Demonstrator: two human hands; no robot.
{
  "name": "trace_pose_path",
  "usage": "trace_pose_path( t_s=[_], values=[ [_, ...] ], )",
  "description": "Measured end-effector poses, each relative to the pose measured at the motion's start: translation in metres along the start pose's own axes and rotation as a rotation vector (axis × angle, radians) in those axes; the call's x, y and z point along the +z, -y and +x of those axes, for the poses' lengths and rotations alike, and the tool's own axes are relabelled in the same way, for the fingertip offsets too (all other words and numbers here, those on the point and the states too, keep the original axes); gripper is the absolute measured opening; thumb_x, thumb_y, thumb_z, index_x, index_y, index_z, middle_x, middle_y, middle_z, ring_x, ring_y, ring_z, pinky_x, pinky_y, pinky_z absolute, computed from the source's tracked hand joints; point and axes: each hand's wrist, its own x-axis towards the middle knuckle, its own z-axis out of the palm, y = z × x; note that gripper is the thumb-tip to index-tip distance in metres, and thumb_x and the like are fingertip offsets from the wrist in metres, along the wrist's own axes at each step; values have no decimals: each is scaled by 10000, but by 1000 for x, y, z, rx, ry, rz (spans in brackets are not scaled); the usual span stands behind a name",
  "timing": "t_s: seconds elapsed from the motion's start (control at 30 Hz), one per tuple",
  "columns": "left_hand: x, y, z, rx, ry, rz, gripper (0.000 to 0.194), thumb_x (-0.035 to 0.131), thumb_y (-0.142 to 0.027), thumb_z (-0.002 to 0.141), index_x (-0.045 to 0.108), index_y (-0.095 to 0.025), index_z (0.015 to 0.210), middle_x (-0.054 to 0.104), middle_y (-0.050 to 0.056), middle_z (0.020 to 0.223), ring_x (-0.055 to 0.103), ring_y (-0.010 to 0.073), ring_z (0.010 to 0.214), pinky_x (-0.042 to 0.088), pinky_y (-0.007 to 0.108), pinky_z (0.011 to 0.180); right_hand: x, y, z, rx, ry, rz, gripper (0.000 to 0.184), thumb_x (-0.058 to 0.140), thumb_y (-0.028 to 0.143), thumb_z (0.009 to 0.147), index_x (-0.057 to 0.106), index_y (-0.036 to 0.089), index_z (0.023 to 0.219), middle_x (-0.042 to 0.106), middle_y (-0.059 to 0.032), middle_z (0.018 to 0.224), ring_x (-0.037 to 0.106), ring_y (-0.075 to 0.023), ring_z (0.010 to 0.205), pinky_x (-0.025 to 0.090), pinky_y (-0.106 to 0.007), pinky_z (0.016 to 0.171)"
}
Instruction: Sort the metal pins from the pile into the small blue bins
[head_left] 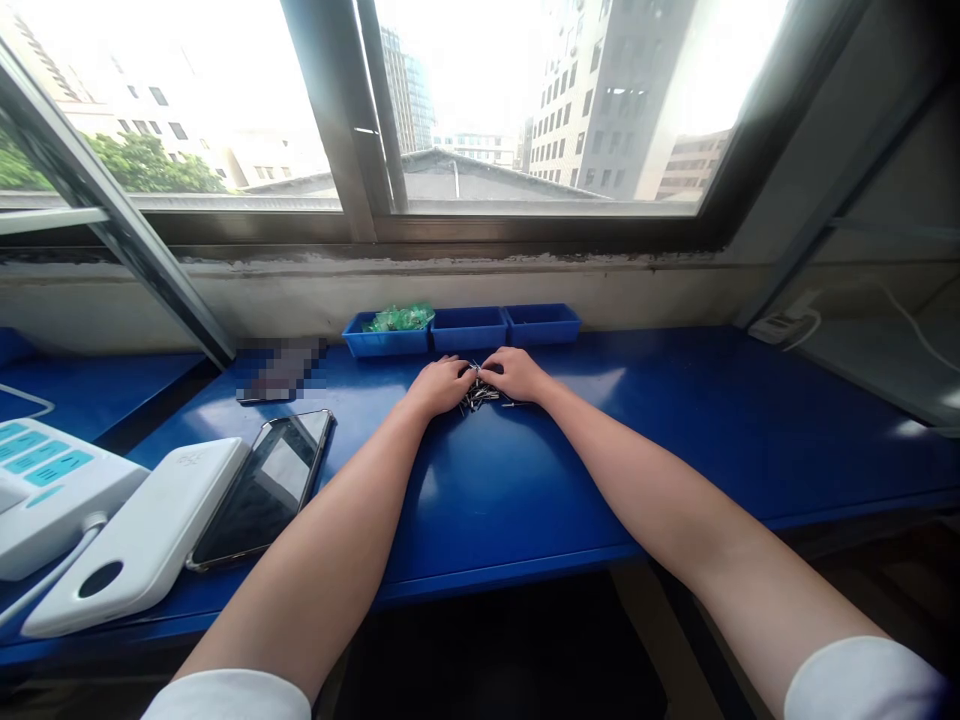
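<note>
A small heap of thin metal pins or screws (480, 394) lies on the blue table (510, 490), just in front of the blue trays. My left hand (439, 385) rests on the heap's left side, fingers curled in over the pins. My right hand (516, 374) rests on its right side, fingers bent and pinched at the top of the heap. The fingertips of both hands meet over the pins. What each hand holds is too small to make out.
Three blue trays stand in a row at the wall: the left one (385, 340) holds green packets (400, 318), the middle (469, 328) and right (541, 323) look empty. A phone (264, 488), a white power bank (142, 545) and a white device (45, 490) lie at left.
</note>
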Motion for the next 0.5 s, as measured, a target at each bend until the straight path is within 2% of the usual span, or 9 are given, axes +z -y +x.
trace_pose_path(
  t_s=[0.17,0.33,0.5],
  values=[
    [-2,-4,-2,-13,-32,-41,405,364,-403,884,661,-226,1096,622,59,1231,516,244,1195,370,315,1008,-3,2,-1,16,-8,31,193,593,314,813,727,177,839,687,-57,881,601,-161,829,435,-268,768],
    [-4,-8,-5,80,-105,-111,360,393,-318,868,677,-223,1068,666,44,1147,591,222,1071,432,279,929,-2,0,1,53,-13,71,199,641,355,764,719,171,763,683,-40,823,590,-149,772,423,-253,721],
    [-6,-11,-6,113,-131,-160,327,426,-260,840,707,-222,1004,698,24,1068,617,207,1009,451,263,903,-2,0,2,66,-12,72,199,648,356,750,709,166,753,671,-34,819,579,-140,760,415,-244,707]
  ],
)
